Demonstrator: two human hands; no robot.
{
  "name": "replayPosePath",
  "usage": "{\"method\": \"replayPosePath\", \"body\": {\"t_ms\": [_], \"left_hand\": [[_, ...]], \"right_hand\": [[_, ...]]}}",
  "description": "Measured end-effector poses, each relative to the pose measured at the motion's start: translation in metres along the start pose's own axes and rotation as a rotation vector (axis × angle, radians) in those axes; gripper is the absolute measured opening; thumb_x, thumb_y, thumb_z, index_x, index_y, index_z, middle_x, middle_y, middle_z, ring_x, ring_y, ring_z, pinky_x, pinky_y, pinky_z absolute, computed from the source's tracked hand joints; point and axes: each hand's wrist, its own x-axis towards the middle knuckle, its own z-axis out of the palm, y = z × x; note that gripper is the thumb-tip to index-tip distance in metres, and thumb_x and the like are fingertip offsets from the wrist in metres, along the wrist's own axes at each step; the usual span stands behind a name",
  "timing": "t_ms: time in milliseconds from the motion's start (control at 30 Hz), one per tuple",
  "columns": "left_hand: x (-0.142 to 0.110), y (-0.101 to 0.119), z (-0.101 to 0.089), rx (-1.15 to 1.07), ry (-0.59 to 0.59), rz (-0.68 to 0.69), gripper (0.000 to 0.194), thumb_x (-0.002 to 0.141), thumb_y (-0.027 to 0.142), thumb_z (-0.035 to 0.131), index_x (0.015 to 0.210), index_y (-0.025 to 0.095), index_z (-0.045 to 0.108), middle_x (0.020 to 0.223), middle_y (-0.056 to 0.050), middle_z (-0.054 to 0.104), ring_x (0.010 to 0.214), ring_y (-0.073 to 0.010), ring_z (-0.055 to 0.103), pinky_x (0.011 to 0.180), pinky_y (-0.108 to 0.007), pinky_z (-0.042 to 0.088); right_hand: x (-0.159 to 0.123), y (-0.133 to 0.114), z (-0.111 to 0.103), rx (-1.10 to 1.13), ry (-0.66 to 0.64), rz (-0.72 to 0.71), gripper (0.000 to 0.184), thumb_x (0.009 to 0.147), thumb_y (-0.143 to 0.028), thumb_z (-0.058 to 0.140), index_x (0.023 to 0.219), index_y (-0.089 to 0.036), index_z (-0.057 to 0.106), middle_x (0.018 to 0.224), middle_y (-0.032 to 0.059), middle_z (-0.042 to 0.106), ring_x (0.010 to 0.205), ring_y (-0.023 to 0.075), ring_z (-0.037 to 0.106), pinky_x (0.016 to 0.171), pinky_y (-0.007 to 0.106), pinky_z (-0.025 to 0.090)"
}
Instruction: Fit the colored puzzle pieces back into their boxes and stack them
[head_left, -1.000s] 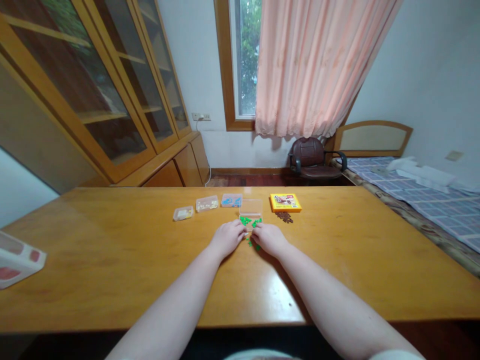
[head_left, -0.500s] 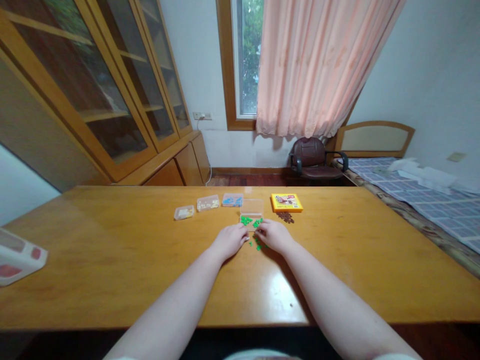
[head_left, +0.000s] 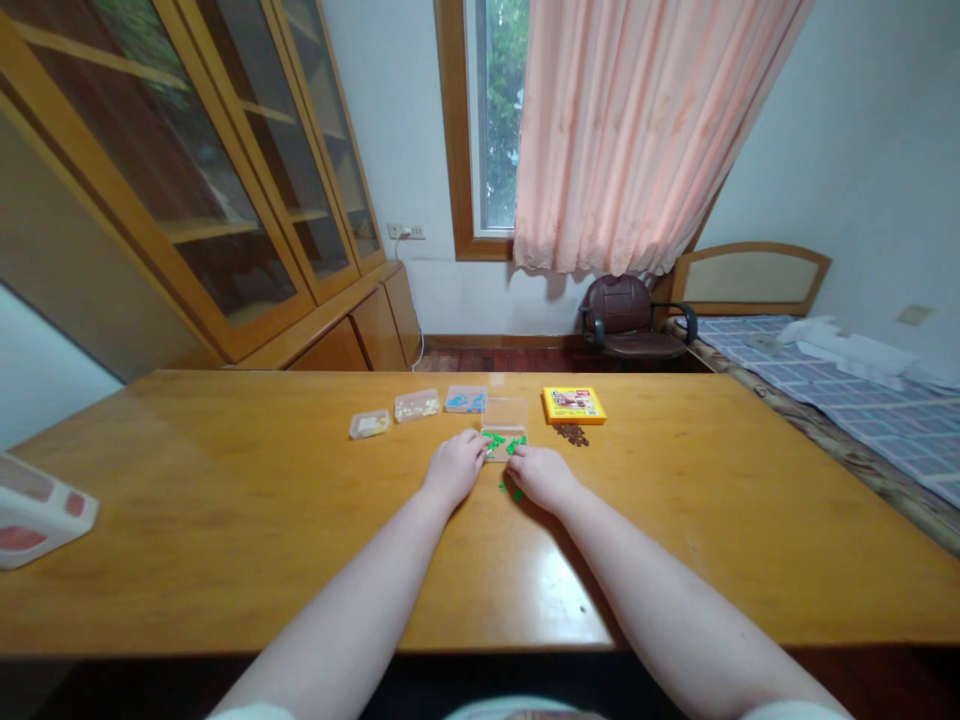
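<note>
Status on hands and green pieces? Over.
Left hand at open box, right hand by loose green pieces; grips unclear. Other green pieces inside. Brown pieces off right, not obstructing.

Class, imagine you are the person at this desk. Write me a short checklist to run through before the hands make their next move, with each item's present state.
1. Lid of the clear box open: ok, it is open on the far side.
2. Every green piece inside the box: not ok, a few loose green pieces lie on the table, on its near side.
3. Both hands close to the box: ok, left hand at its left side, right hand near its right front corner.
4. Fingers empty: cannot tell, the fingertips are too small and partly hidden.
5. Brown pieces apart from the green ones: ok, they lie by the yellow box.
</note>
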Motion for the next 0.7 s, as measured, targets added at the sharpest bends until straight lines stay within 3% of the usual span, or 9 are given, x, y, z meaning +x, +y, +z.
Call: {"method": "replayPosePath", "body": {"t_ms": [167, 300, 467, 700], "left_hand": [[-0.003, 0.001, -0.005, -0.026, -0.018, 0.021, 0.017, 0.089, 0.025, 0.049, 0.094, 0.021, 0.065, 0.098, -0.003, 0.061, 0.088, -0.0152, 0.058, 0.078, -0.025, 0.044], [-0.007, 0.000, -0.007, -0.076, -0.099, 0.146, 0.016, 0.088, 0.028, 0.052, 0.096, 0.023, 0.065, 0.098, -0.002, 0.060, 0.088, -0.0147, 0.057, 0.077, -0.024, 0.044], [-0.010, 0.001, -0.006, -0.096, -0.226, 0.269, 0.018, 0.088, 0.032, 0.052, 0.100, 0.027, 0.065, 0.100, -0.002, 0.060, 0.090, -0.0142, 0.057, 0.080, -0.023, 0.044], [-0.011, 0.002, -0.007, -0.095, -0.275, 0.323, 0.022, 0.089, 0.035, 0.051, 0.106, 0.031, 0.065, 0.099, -0.001, 0.059, 0.087, -0.0137, 0.057, 0.076, -0.022, 0.043]], "right_hand": [[-0.002, 0.002, 0.002, 0.032, 0.068, 0.015, 0.026, 0.092, -0.027, 0.044, 0.087, -0.018, 0.068, 0.087, 0.0070, 0.065, 0.077, 0.0182, 0.061, 0.068, 0.024, 0.043], [-0.002, 0.007, 0.004, 0.142, 0.183, 0.055, 0.022, 0.091, -0.027, 0.048, 0.086, -0.019, 0.068, 0.088, 0.0056, 0.065, 0.079, 0.0162, 0.060, 0.070, 0.023, 0.043], [-0.002, 0.014, 0.001, 0.276, 0.350, 0.167, 0.022, 0.091, -0.026, 0.048, 0.102, -0.020, 0.067, 0.098, 0.0059, 0.065, 0.087, 0.0157, 0.060, 0.078, 0.023, 0.043], [-0.013, 0.020, -0.014, 0.278, 0.146, 0.059, 0.017, 0.087, -0.030, 0.055, 0.086, -0.021, 0.070, 0.091, 0.0041, 0.065, 0.078, 0.0144, 0.059, 0.070, 0.023, 0.042]]}}
